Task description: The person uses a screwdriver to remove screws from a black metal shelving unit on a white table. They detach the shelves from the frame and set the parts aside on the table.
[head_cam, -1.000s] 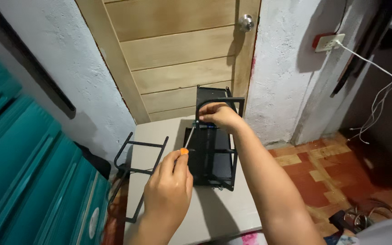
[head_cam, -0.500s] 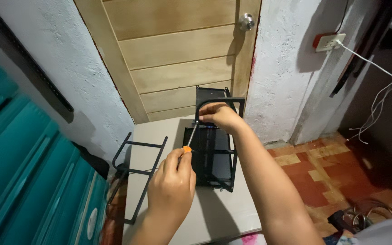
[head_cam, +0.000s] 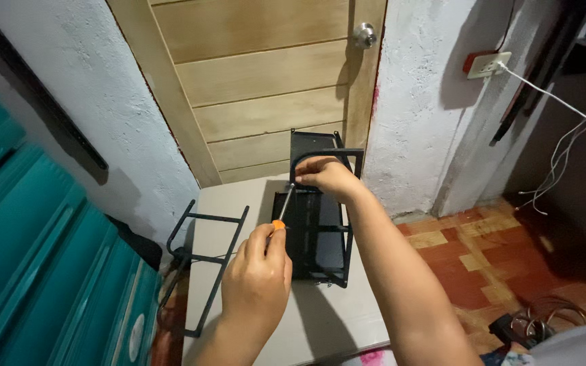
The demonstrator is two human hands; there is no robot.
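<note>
The fingers of the left hand (head_cam: 258, 271) are wrapped tight around the orange handle of a screwdriver (head_cam: 283, 203), only the tip of the handle showing above the knuckles. Its thin metal shaft slants up and to the right, and the tip meets the upper left corner of a black metal rack (head_cam: 317, 227), right where the right hand (head_cam: 325, 174) sits. That right hand's fingers are pinched together on the rack's frame at the corner, beside the screwdriver tip; whether a screw sits under them I cannot tell, the hand covers it.

The rack lies on its side on a small grey table (head_cam: 239, 203), its open frame of black bars running from the far edge of the table back toward the person. It looks like a tiered shelf, with flat dark panels between the bars and nothing resting in them. One rounded end frame stands up at the far side, against the foot of a wooden door (head_cam: 259, 74).

A second black frame piece (head_cam: 201, 254) hangs over the table's left edge, well apart from both hands. Teal panelling (head_cam: 42, 271) fills the left side, a white socket with a plugged cable (head_cam: 486, 64) is on the right wall, and red tiles (head_cam: 476, 251) cover the floor.
</note>
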